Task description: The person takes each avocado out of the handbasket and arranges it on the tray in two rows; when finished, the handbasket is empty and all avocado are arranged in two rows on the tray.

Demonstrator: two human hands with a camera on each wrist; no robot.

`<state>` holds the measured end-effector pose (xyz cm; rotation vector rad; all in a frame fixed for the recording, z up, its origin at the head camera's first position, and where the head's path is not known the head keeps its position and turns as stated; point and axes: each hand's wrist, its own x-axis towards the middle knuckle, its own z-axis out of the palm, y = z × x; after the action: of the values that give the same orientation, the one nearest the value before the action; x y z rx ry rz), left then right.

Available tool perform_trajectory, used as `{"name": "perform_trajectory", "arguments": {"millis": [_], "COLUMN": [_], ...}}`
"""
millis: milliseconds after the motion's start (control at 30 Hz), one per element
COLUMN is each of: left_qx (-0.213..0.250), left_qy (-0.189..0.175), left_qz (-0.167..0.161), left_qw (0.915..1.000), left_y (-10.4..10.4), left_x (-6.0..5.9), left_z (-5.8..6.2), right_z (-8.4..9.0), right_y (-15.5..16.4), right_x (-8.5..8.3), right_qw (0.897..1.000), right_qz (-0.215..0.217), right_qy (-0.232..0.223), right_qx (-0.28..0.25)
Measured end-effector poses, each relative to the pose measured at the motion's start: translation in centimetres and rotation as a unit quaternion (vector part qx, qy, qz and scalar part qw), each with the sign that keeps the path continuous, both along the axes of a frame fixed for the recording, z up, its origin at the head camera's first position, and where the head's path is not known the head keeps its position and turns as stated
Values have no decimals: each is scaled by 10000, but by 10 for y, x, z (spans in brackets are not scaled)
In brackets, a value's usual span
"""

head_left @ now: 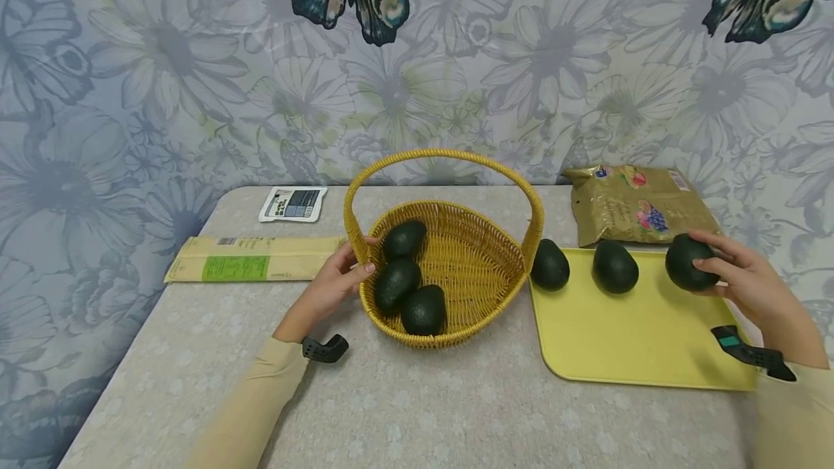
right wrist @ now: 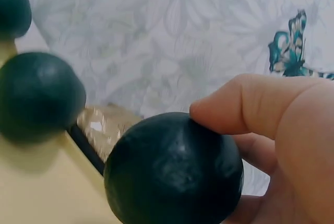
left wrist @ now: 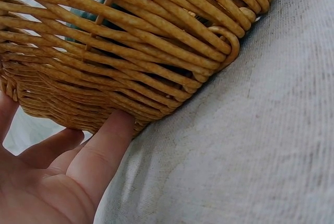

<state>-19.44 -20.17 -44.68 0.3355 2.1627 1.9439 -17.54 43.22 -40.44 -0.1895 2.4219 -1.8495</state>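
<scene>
A yellow wicker basket point(head_left: 469, 266) with a tall arched handle stands mid-table. Three dark green avocados point(head_left: 397, 285) lie together in its left part. My left hand point(head_left: 335, 282) holds the basket's left side near the handle base; in the left wrist view its fingers point(left wrist: 102, 153) lie against the outer weave. At the right, my right hand point(head_left: 749, 277) grips an avocado point(head_left: 685, 263) between thumb and fingers, over the back of a yellow tray point(head_left: 625, 339). Two more avocados sit along the tray's back edge, one in the middle point(head_left: 615, 267), the other point(head_left: 550, 266) beside the basket.
A gold snack bag point(head_left: 638, 208) lies behind the tray. Left of the basket is a long pale yellow packet point(head_left: 247, 259) with a green label. A small white pouch point(head_left: 293, 204) rests near the back edge. The patterned wall cloth rises just behind the table.
</scene>
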Motion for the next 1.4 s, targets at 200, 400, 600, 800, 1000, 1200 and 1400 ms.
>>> {"name": "perform_trajectory", "arguments": {"millis": [200,400,600,800,1000,1200,1400], "left_qx": [27,52,82,130,99,117,111], "left_qy": [29,35,-29,-84,-57,-75,-136], "left_qz": [-29,-56,-66,-76,-78,-82,-86], "left_qw": [10000,10000,9999,9999,9999,9999,9998], "left_y": [0,0,-1,-1,0,0,-1], "left_x": [0,1,1,1,1,-1,0], "left_z": [0,-2,-2,-1,-1,0,1], "right_z": [-12,-15,-14,-12,-9,-7,-6], "right_y": [8,11,8,5,3,2,-1], "right_x": [0,1,-1,-4,-4,-2,-2], "right_qw": [9917,9839,9750,9605,9453,9392,9368], "right_qz": [-248,-475,-689,-960,-1215,-1451,-1554], "right_qy": [-133,-389,-509,-750,-761,-835,-944], "right_qx": [1254,1680,2051,2503,2928,2998,2990]}}
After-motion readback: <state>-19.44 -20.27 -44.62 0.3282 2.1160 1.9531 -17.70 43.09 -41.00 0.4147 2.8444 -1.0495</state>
